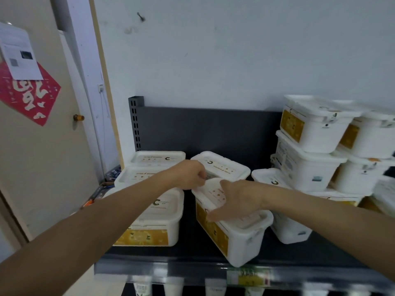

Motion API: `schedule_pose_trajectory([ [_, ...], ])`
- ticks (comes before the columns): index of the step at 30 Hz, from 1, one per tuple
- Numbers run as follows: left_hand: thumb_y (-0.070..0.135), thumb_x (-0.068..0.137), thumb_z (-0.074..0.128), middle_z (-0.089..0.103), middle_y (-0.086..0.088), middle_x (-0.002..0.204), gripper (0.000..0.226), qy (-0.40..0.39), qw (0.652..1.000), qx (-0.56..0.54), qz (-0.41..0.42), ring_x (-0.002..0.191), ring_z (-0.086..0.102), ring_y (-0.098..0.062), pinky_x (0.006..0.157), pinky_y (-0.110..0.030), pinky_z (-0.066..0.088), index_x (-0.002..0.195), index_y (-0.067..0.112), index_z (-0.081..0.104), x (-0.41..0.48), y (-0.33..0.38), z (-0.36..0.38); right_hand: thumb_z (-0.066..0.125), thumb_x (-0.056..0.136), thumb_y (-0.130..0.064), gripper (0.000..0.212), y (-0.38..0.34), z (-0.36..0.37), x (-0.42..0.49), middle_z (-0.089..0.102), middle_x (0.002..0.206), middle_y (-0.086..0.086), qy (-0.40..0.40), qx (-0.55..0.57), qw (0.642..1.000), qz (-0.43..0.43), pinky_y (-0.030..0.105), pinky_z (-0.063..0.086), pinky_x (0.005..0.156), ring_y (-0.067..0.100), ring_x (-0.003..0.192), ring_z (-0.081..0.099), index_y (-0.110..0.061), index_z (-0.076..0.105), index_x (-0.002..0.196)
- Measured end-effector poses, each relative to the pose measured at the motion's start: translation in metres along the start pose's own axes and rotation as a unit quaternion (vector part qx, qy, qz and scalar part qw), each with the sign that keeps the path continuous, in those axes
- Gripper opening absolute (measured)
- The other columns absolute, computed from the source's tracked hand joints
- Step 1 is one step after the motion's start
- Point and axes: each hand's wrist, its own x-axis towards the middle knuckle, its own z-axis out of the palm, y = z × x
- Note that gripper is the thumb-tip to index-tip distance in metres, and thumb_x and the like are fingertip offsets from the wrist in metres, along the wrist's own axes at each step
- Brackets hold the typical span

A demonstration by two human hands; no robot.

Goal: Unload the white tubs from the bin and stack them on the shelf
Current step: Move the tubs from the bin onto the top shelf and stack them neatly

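Centrally, tub lid (pixel 213 192) under right fingers (pixel 218 215); left fingers (pixel 202 175) pinching rim

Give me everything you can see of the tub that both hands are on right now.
The tub is white plastic, rectangular with rounded corners. It has a yellow label on its near side, a clip on its right end, and a white printed lid closed on top. It sits askew on the dark shelf, one lower corner at the front edge; whether it rests flat is unclear. The left hand pinches the lid's far corner; the right hand lies flat across the lid.
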Motion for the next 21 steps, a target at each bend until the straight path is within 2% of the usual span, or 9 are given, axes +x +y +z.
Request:
schedule_pose_trajectory([
  [3,0.019,0.087,0.056,0.07,-0.006,0.099,0.018,0.031,0.999,-0.013,0.002,0.088,0.065,-0.021,0.077,-0.035,0.054,0.093,0.011,0.071,-0.002,-0.003,-0.002,0.058,0.066,-0.07,0.096,-0.003,0.006,-0.001,0.046,0.128,0.005,-0.01,0.015,1.0,0.008,0.039,0.05,0.09,0.023,0.106,0.052,-0.03,0.018,0.144],
  [6,0.025,0.089,0.056,0.064,0.006,0.093,0.018,0.084,0.996,-0.007,0.016,0.081,0.057,-0.011,0.066,-0.022,0.043,0.098,0.017,0.069,-0.01,-0.008,-0.004,0.065,0.064,-0.06,0.093,-0.004,0.008,-0.002,0.047,0.124,0.003,0.016,0.046,0.999,0.01,0.038,0.052,0.089,0.021,0.105,0.053,-0.026,0.026,0.14],
  [8,0.028,0.091,0.056,0.062,0.009,0.092,0.019,0.102,0.994,-0.014,0.033,0.08,0.057,-0.008,0.063,-0.02,0.042,0.101,0.02,0.069,-0.017,-0.014,-0.008,0.068,0.063,-0.056,0.093,-0.004,0.005,-0.006,0.049,0.124,0.001,0.026,0.05,0.998,0.005,0.037,0.053,0.089,0.02,0.105,0.054,-0.026,0.026,0.141],
  [12,0.032,0.092,0.056,0.069,0.006,0.103,0.024,0.138,0.989,-0.033,0.044,0.089,0.062,-0.009,0.079,-0.027,0.051,0.106,0.019,0.07,-0.032,-0.028,-0.029,0.071,0.068,-0.049,0.093,-0.004,-0.019,-0.017,0.052,0.123,0.0,0.04,0.059,0.997,-0.025,0.038,0.054,0.088,0.018,0.101,0.057,-0.03,0.022,0.145],
  [14,0.035,0.092,0.057,0.068,0.007,0.105,0.026,0.148,0.987,-0.052,0.042,0.094,0.063,-0.009,0.083,-0.027,0.052,0.108,0.02,0.069,-0.037,-0.035,-0.042,0.071,0.067,-0.048,0.093,-0.006,-0.04,-0.019,0.053,0.122,-0.001,0.066,0.053,0.996,-0.042,0.037,0.055,0.085,0.017,0.098,0.059,-0.032,0.022,0.145],
  [18,0.036,0.094,0.052,0.066,0.013,0.098,0.024,0.156,0.985,-0.05,0.053,0.089,0.061,-0.003,0.076,-0.017,0.048,0.11,0.024,0.066,-0.04,-0.045,-0.067,0.074,0.065,-0.042,0.095,-0.014,-0.084,-0.004,0.053,0.123,-0.001,0.13,0.056,0.986,-0.083,0.037,0.056,0.082,0.017,0.096,0.06,-0.03,0.023,0.145],
  [21,0.035,0.094,0.052,0.063,0.016,0.091,0.025,0.201,0.976,-0.069,0.034,0.083,0.061,-0.001,0.071,-0.016,0.046,0.113,0.022,0.063,-0.038,-0.058,-0.089,0.075,0.065,-0.039,0.096,-0.021,-0.113,0.021,0.05,0.128,-0.001,0.166,0.061,0.978,-0.11,0.036,0.054,0.083,0.018,0.101,0.058,-0.031,0.023,0.145],
])
